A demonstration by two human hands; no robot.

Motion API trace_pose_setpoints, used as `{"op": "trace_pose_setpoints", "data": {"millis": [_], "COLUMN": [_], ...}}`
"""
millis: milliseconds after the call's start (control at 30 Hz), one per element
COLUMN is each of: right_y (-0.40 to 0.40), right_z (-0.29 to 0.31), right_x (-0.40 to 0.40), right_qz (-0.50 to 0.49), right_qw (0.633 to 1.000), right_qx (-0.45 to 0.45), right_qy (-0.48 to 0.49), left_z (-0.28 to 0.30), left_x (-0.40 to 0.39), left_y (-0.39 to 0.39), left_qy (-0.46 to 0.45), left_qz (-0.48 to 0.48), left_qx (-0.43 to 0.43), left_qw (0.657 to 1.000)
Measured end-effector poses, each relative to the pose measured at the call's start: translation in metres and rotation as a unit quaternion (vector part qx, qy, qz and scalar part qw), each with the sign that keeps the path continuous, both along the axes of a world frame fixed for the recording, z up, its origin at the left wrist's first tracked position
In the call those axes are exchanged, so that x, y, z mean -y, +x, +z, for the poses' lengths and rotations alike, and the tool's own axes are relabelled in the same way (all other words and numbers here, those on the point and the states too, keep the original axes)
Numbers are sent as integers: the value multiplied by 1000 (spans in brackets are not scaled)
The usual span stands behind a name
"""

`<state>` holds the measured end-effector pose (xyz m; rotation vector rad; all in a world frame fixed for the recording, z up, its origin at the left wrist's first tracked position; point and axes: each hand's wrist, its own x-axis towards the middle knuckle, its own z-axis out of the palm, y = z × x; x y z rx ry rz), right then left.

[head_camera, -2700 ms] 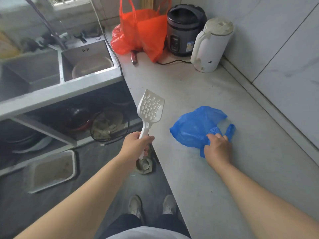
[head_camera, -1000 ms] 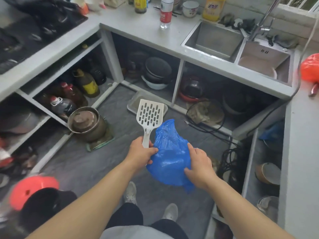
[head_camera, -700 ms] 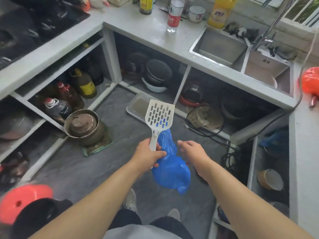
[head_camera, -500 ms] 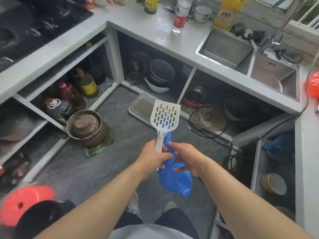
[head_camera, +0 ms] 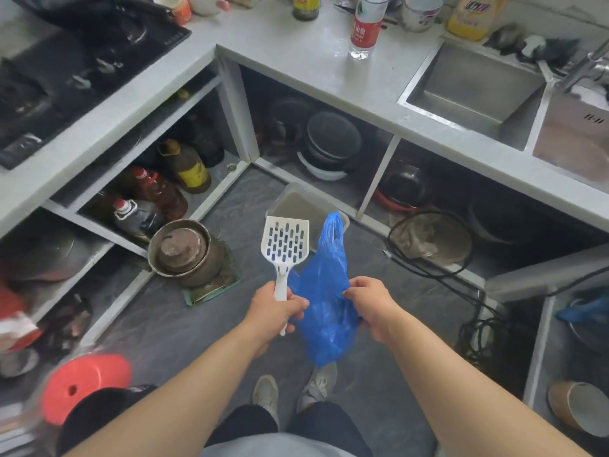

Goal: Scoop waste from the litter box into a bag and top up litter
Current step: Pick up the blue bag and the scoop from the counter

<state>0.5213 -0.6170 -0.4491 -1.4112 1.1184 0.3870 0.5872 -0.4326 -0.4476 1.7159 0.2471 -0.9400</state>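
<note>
Bench [head_camera: 329, 61] of pale stone ran in an L along the far and left sides, carrying a black gas hob [head_camera: 66, 70] at left, a double steel sink [head_camera: 474, 90] at right, and a clear water bottle [head_camera: 364, 26] with a red label between them; open shelves beneath held oil bottles [head_camera: 188, 163], stacked pans [head_camera: 329, 143] and a coiled black cable [head_camera: 428, 239]; grey floor [head_camera: 164, 324] occupied the centre, with a battered metal pot [head_camera: 184, 252] standing on it near the left shelving; an orange-red disc [head_camera: 85, 387], blurred, lay at lower left. Litter box [head_camera: 296, 202], a shallow grey tray holding sandy litter, sat on the floor against the foot of the far shelving, partly hidden behind the scoop and bag. Blue plastic bag [head_camera: 326, 311] hung in the air between the two hands, one handle loop standing upward in front of the litter box. Slotted white scoop [head_camera: 285, 245] stood upright, blade uppermost, just left of the bag. Left hand [head_camera: 276, 311] was clenched round the scoop handle, its fingertips also touching the bag's left edge; right hand [head_camera: 369, 305] pinched the bag's right edge between thumb and fingers. Two pale shoes [head_camera: 267, 394] were visible on the floor below the bag.
</note>
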Motion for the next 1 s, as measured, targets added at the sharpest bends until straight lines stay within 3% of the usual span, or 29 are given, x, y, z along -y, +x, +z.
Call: {"op": "trace_pose_setpoints", "data": {"millis": [533,800,1000], "right_y": [89,153,188], "right_z": [-38,-114,-199], "right_x": [69,95,115], "right_qz": [2,-46,-23], "right_qw": [997,989,986], "right_qx": [-28,-99,-113], "right_qy": [-68,-97,-124], "left_z": [-46,-135,-226], "left_x": [64,103,135], "left_y": [107,202,241], "left_qy": [21,53,71], "left_qz": [47,14,-28], "left_qx": [-36,-66,-64], "left_qw": [998,996,995]}}
